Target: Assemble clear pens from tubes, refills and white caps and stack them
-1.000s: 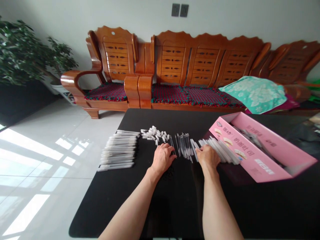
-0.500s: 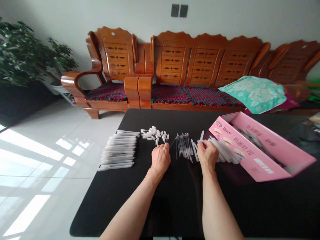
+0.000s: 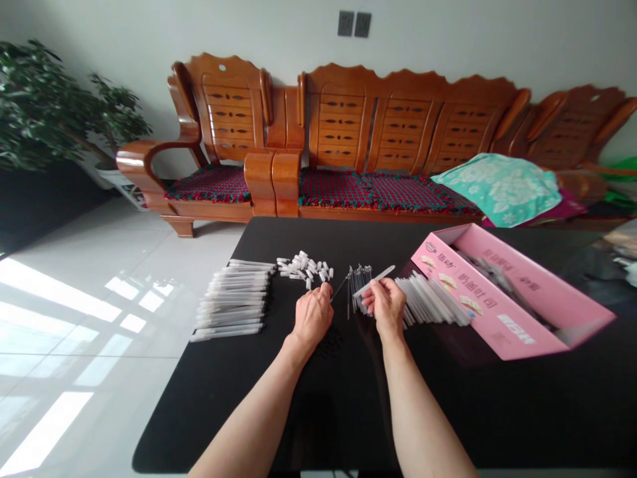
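Observation:
Between the fingers of my right hand [image 3: 388,309] is a white pen barrel [image 3: 381,275], tilted up to the right. My left hand [image 3: 313,315] is closed on a thin dark pen refill [image 3: 340,288] that points up to the right. Several refills [image 3: 359,279] lie in a bundle between my hands, partly behind the right one. Right of my right hand is a row of translucent white pen barrels [image 3: 430,299]. White pen caps [image 3: 303,265] form a loose pile just beyond my left hand. Small black pieces [image 3: 329,344] lie beside my left wrist.
At the left of the black table [image 3: 249,411] lies a stack of white pens [image 3: 231,299] with dark ends. A pink box [image 3: 497,315] with contents hard to make out stands at the right. Wooden seats [image 3: 343,126] line the wall behind.
My right hand has moved left from the row of barrels, lifting one white pen barrel in its fingers. My left hand still holds the refill, nearly in the same place.

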`<state>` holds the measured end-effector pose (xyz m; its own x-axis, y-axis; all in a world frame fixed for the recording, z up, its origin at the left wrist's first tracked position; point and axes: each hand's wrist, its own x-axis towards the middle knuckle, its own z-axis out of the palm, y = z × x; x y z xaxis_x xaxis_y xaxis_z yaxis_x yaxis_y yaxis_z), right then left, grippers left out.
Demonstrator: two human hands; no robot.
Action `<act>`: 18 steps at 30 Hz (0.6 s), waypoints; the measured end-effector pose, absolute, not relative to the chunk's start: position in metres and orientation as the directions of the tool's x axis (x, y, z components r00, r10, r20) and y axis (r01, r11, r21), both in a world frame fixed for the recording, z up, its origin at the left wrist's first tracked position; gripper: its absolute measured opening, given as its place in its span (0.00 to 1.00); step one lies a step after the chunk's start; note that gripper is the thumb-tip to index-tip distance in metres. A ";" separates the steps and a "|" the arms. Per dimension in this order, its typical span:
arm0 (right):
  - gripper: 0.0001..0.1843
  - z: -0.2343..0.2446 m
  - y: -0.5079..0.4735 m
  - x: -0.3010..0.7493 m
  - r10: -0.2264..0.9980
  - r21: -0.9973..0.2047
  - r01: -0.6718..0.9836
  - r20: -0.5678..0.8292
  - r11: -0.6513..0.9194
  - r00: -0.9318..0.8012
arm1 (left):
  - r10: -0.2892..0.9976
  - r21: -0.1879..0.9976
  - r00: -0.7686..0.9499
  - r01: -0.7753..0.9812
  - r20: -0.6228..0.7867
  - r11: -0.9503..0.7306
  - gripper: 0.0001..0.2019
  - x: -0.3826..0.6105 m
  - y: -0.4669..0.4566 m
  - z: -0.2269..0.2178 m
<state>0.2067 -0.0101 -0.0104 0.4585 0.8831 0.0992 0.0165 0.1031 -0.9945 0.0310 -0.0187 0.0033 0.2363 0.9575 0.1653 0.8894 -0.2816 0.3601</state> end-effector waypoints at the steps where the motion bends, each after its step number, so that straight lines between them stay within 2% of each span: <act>1: 0.14 -0.011 -0.010 0.207 0.879 -0.994 0.003 0.100 0.112 0.467 | 0.958 0.372 0.233 0.885 0.165 -0.279 0.13 0.030 -0.019 0.003; 7: 0.13 -0.013 -0.008 0.212 0.858 -0.991 -0.039 0.093 0.130 0.505 | 0.963 0.468 0.188 0.845 0.195 -0.259 0.13 0.022 -0.023 0.008; 11: 0.13 -0.014 -0.006 0.213 0.859 -0.987 -0.079 0.079 0.137 0.506 | 0.969 0.648 0.129 0.724 0.213 -0.239 0.10 0.014 -0.021 0.009; 15: 0.13 -0.013 -0.004 0.213 0.865 -0.967 -0.185 0.063 0.177 0.498 | 0.987 0.902 0.103 0.404 0.121 -0.153 0.06 0.006 -0.012 0.003; 18: 0.14 -0.008 -0.005 0.214 0.875 -0.941 -0.284 0.026 0.185 0.484 | 0.991 0.994 0.120 0.084 0.054 -0.064 0.10 0.002 -0.007 -0.002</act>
<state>0.2142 -0.0049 -0.0085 0.4836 0.8749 0.0264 -0.2836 0.1851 -0.9409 0.0017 -0.0067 -0.0022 0.1200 0.9913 0.0540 0.0837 -0.0643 0.9944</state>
